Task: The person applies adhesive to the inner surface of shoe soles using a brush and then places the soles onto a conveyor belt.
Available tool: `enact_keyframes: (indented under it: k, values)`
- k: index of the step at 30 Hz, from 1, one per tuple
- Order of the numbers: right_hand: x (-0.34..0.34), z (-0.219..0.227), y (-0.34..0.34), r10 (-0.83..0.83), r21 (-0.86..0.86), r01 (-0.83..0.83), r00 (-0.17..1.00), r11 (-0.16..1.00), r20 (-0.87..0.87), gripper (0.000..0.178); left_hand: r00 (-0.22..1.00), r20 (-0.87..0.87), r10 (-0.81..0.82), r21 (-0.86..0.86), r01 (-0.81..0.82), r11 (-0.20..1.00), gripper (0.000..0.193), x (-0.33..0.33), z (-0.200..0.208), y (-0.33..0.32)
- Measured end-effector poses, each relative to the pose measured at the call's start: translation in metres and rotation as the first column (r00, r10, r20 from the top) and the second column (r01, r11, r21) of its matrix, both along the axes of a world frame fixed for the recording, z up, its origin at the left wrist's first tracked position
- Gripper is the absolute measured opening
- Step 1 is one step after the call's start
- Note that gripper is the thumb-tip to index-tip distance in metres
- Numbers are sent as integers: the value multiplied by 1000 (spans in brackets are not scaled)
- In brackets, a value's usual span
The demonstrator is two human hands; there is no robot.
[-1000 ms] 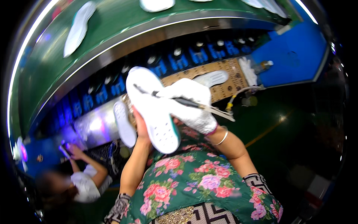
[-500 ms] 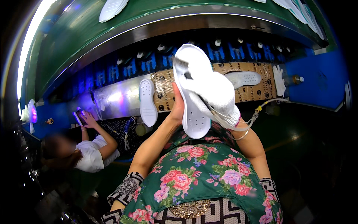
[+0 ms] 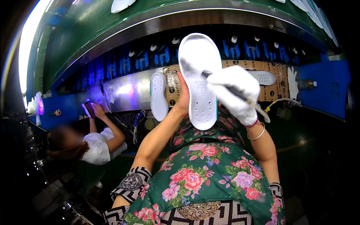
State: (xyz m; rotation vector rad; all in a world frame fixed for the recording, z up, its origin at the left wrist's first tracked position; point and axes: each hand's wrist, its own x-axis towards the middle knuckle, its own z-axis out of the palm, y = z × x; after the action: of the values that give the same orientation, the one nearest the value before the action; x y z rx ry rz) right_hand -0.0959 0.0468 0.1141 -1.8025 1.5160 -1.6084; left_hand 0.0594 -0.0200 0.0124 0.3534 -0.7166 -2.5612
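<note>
A white shoe sole (image 3: 202,107) stands nearly upright lengthwise in front of me, its inner face with small holes toward me. My bare left hand (image 3: 183,96) grips its left edge, thumb along the side and fingers hidden behind. My right hand (image 3: 238,90), in a white glove, is closed round a slim brush-like tool (image 3: 240,94) with a dark handle and a pale tube at its rear end. The tool's dark tip is at the middle of the sole, by its right half; whether it touches cannot be told.
Another white sole (image 3: 159,97) lies left of the cardboard (image 3: 278,73). On the cardboard rests a further sole (image 3: 263,78), beside a white glove (image 3: 292,83) and a clear bottle (image 3: 309,84). A green-topped bench (image 3: 161,9) spans the far side. At left, a person (image 3: 99,146) holds a phone (image 3: 89,109).
My gloved hand and tool have drawn back from the sole's upper left toward its right side, uncovering its inner face. The sole is turned more squarely toward me. The whole view has shifted slightly.
</note>
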Motion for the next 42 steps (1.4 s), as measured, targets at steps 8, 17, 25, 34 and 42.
enact_keyframes:
  k: [8,17,25,34,42]
  values:
    - [17,-9,11,166,-16,-172,966,985,-199,26,991,-10,132,-11,-132,991,107,1,5,-18]
    - [33,-35,25,137,-72,-155,967,985,-214,33,905,-423,-48,184,137,973,124,-4,-6,-38]
    - [30,-32,31,59,-103,-103,931,989,-360,24,960,-278,30,181,22,983,118,-5,-1,-46]
    - [26,-31,38,192,25,-196,917,980,-351,38,953,-300,40,192,20,981,109,-15,6,-62]
    - [19,-17,29,176,50,-169,932,984,-318,35,955,-221,-199,43,213,976,117,-7,-7,-78]
